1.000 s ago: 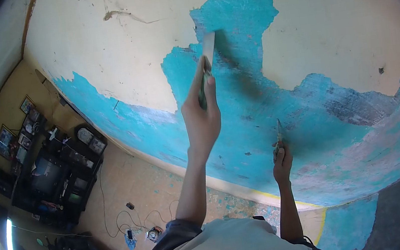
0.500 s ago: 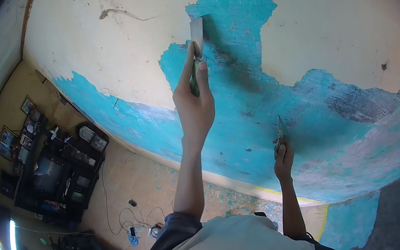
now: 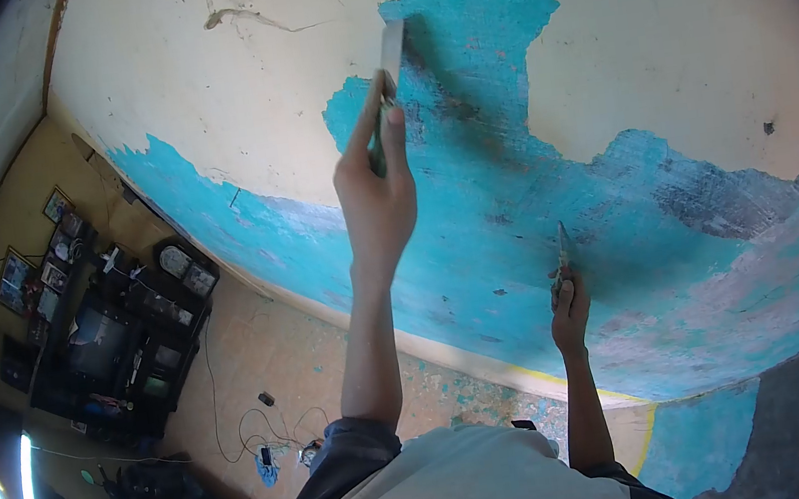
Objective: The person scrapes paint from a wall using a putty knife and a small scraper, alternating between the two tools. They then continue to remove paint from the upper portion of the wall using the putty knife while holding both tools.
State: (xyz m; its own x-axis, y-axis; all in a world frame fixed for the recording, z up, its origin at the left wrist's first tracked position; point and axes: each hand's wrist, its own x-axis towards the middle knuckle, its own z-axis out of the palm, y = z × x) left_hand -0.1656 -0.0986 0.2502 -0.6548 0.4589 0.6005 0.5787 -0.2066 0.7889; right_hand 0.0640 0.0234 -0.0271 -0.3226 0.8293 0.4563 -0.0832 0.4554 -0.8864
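My left hand (image 3: 375, 197) is closed around the handle of a scraper (image 3: 393, 46), its index finger stretched along the tool. The flat metal blade points up at the wall, by the ragged edge where cream paint (image 3: 644, 36) meets the exposed turquoise layer (image 3: 481, 27). Whether the blade touches the wall is hard to tell. Lower and to the right, my right hand (image 3: 569, 313) grips a second scraper (image 3: 564, 246). Its narrow-looking blade points upward in front of the turquoise area, seen nearly edge-on.
Paint flakes (image 3: 480, 400) litter the floor along the wall's base. Cables (image 3: 253, 440) and small items lie on the floor to the left. Beyond them stand a dark TV cabinet (image 3: 104, 344) with framed pictures and, lower down, a motorbike (image 3: 139, 496). A crack (image 3: 258, 21) marks the upper wall.
My left hand and its scraper have shifted slightly up and left in view, the blade leaning a little more to the right. My right hand stays nearly in place.
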